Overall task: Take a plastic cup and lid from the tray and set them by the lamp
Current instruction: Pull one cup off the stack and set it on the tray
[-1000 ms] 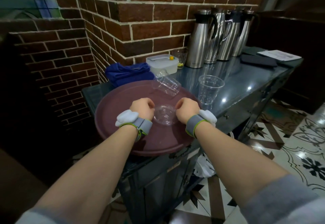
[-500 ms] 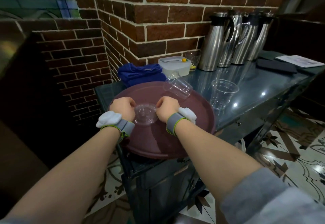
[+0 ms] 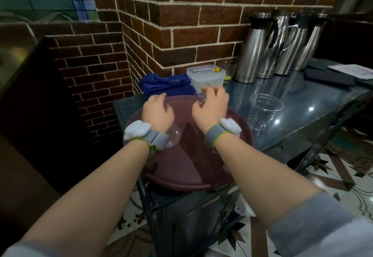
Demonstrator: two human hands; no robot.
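Note:
A round maroon tray sits on the dark counter's near corner. A clear plastic lid lies flat on it, partly under my left wrist. My left hand hovers over the tray's back left, fingers spread, holding nothing. A clear plastic cup lies on its side at the tray's far edge. My right hand is over that cup with fingers apart and curved, covering most of it; a grip does not show. No lamp is in view.
A second clear cup stands upright on the glossy counter right of the tray. Behind are a blue cloth, a white plastic box, a glass and several steel jugs. Brick wall behind; papers far right.
Both hands were fists on either side of the lid. They have opened and moved forward; the lid now lies under my left wrist, and my right hand has reached the lying cup.

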